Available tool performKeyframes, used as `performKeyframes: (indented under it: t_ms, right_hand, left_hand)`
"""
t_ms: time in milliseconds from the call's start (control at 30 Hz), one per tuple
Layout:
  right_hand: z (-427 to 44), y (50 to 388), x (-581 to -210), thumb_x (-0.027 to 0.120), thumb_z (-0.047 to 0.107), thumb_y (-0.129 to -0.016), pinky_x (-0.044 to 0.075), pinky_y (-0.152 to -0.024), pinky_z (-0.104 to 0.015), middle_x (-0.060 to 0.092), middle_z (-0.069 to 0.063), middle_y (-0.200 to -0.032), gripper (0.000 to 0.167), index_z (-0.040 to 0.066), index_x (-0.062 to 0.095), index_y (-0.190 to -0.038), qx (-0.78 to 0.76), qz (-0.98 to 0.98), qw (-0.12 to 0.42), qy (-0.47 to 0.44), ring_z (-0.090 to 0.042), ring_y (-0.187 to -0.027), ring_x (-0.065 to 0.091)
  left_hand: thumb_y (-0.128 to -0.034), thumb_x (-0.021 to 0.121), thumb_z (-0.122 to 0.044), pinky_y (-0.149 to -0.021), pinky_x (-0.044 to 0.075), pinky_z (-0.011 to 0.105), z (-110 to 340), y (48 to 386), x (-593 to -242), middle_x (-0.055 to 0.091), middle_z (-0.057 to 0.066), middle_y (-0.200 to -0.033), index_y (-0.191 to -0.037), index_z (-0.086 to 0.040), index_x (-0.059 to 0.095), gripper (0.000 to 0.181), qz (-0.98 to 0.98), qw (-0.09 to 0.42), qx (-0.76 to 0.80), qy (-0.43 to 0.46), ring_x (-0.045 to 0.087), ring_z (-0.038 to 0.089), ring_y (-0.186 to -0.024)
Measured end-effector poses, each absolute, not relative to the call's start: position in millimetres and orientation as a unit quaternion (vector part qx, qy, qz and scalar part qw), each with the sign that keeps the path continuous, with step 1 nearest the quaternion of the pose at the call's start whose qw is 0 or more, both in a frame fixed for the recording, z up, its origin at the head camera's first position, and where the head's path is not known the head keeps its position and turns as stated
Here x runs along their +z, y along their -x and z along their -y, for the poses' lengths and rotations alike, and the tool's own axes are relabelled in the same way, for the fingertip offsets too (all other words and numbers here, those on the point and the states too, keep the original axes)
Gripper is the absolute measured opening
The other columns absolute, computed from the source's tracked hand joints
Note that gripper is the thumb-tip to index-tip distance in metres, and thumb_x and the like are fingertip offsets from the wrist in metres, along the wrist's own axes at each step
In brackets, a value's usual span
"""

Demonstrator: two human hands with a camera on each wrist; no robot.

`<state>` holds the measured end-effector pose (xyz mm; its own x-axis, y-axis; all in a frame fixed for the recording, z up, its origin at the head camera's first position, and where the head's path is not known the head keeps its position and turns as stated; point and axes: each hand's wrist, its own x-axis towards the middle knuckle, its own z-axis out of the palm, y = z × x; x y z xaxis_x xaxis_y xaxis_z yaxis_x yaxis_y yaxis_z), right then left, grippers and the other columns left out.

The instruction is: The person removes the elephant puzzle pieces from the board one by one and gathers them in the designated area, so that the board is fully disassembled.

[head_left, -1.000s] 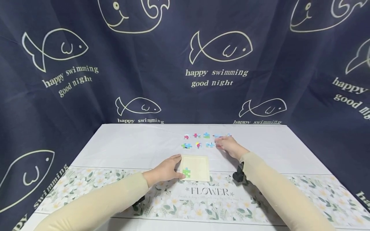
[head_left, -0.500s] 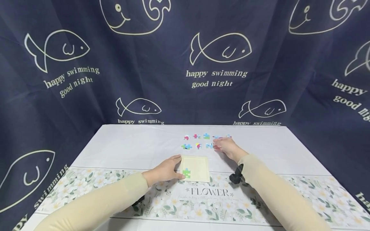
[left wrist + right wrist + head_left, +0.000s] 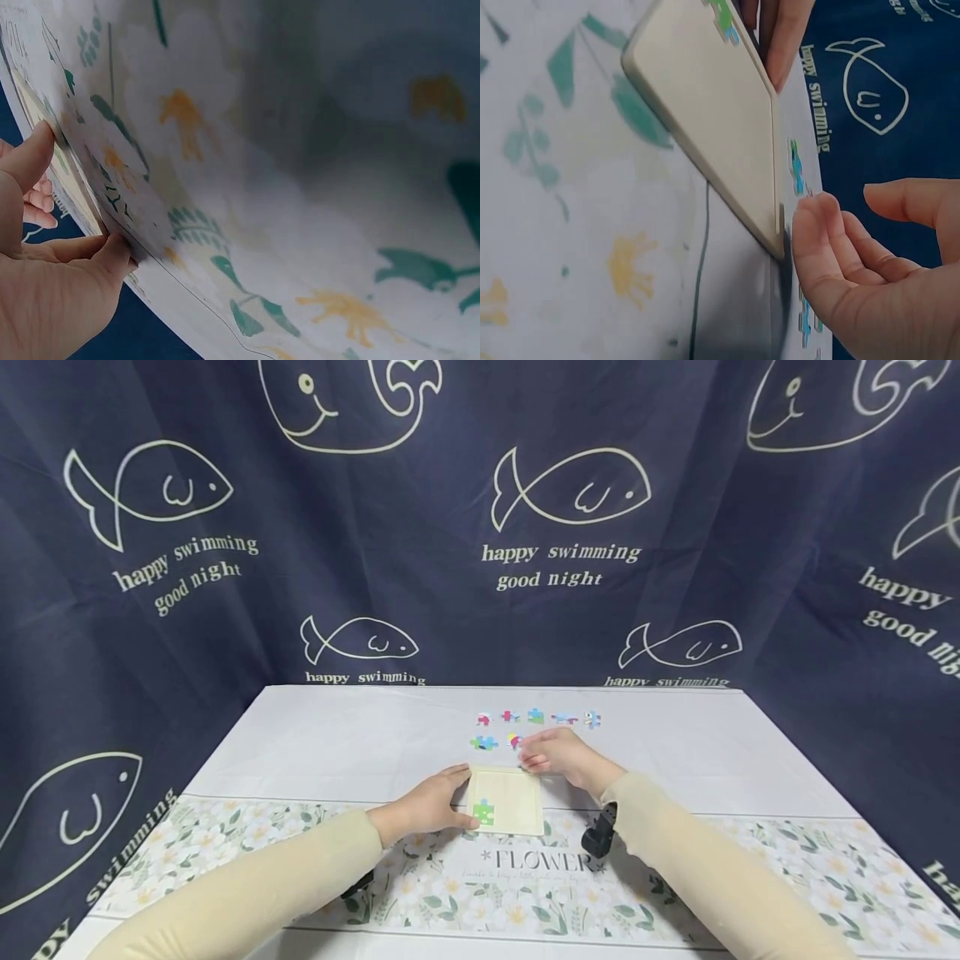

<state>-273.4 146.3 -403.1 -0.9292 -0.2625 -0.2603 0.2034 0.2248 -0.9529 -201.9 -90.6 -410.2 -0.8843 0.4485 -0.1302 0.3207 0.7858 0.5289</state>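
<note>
A shallow cream puzzle tray [image 3: 517, 806] lies mid-table, with one green-and-blue puzzle piece [image 3: 483, 814] in its lower left corner. My left hand [image 3: 429, 800] holds the tray's left side, thumb at the near corner and fingers at the far one. Just beyond the tray's far edge is my right hand [image 3: 558, 756], low over the table. In the right wrist view its thumb stands apart from the bent fingers [image 3: 817, 240]. A thin edge-on strip shows at the tray rim beside those fingertips; whether it is a piece is unclear. What lies under the fingers is hidden.
Behind the tray lie several loose puzzle pieces, among them a green-blue piece [image 3: 484, 743], a yellow-and-red piece [image 3: 514, 741] by the right hand, and a far row with a blue-green piece [image 3: 536, 717]. A flowered cloth strip [image 3: 555, 893] runs along the near side.
My right hand has moved left and nearer, from the right end of the pieces to the tray's far edge. The light-blue piece by it no longer shows in its place. My left hand stays put.
</note>
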Motion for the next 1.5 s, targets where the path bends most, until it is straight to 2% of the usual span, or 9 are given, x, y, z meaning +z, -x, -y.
performKeyframes:
  t_ms: [233,400,633,1033,1300,1500]
  right_hand:
    - [-138.1,260.6,-404.2,0.057,-0.001,-0.093,0.061,-0.083,-0.036,0.071,-0.027,-0.097,0.029,-0.020,0.055,-0.115,-0.625,-0.746,0.224,0.040,-0.019,-0.077,0.072]
    - [-128.8,251.6,-406.9,0.058,0.000,-0.091,0.061,-0.083,-0.037,0.071,-0.026,-0.097,0.027,-0.018,0.059,-0.112,-0.607,-0.754,0.248,0.047,-0.020,-0.078,0.072]
    - [-117.6,242.5,-410.2,0.062,-0.003,-0.088,0.061,-0.081,-0.036,0.072,-0.026,-0.094,0.023,-0.015,0.064,-0.108,-0.584,-0.771,0.247,0.061,-0.027,-0.082,0.074]
    - [-106.2,224.7,-405.3,0.065,-0.003,-0.086,0.062,-0.074,-0.033,0.073,-0.021,-0.089,0.018,-0.012,0.068,-0.102,-0.548,-0.796,0.245,0.074,-0.018,-0.071,0.071]
    - [-102.3,223.6,-406.9,0.069,-0.003,-0.083,0.060,-0.066,-0.027,0.073,-0.010,-0.081,0.015,-0.006,0.071,-0.097,-0.532,-0.815,0.224,0.058,-0.013,-0.065,0.068]
    - [-102.3,223.9,-408.7,0.069,-0.006,-0.080,0.061,-0.069,-0.029,0.071,-0.009,-0.083,0.018,-0.005,0.072,-0.098,-0.536,-0.810,0.229,0.064,-0.013,-0.065,0.068]
  left_hand:
    - [-0.0810,0.077,-0.032,-0.121,0.026,0.045,91.1,200.5,-412.0,0.031,0.020,-0.155,-0.145,0.008,0.035,0.087,-0.936,0.119,0.262,-0.203,0.029,0.035,-0.145]
    - [-0.0818,0.077,-0.031,-0.120,0.026,0.046,91.6,199.3,-412.8,0.032,0.020,-0.155,-0.146,0.007,0.034,0.086,-0.934,0.117,0.268,-0.207,0.030,0.035,-0.144]
    - [-0.0827,0.076,-0.030,-0.120,0.026,0.046,90.2,199.6,-412.7,0.033,0.020,-0.155,-0.146,0.007,0.034,0.084,-0.935,0.118,0.259,-0.213,0.030,0.035,-0.144]
    - [-0.0803,0.078,-0.029,-0.120,0.027,0.046,88.7,199.3,-412.3,0.035,0.020,-0.154,-0.145,0.007,0.037,0.084,-0.935,0.119,0.263,-0.204,0.031,0.035,-0.144]
    - [-0.0802,0.079,-0.028,-0.120,0.027,0.046,88.3,201.0,-411.6,0.035,0.021,-0.153,-0.144,0.007,0.038,0.083,-0.935,0.109,0.265,-0.211,0.032,0.036,-0.143]
    - [-0.0798,0.079,-0.027,-0.119,0.028,0.046,88.6,202.7,-413.7,0.036,0.021,-0.153,-0.143,0.007,0.039,0.083,-0.933,0.106,0.270,-0.213,0.033,0.037,-0.142]
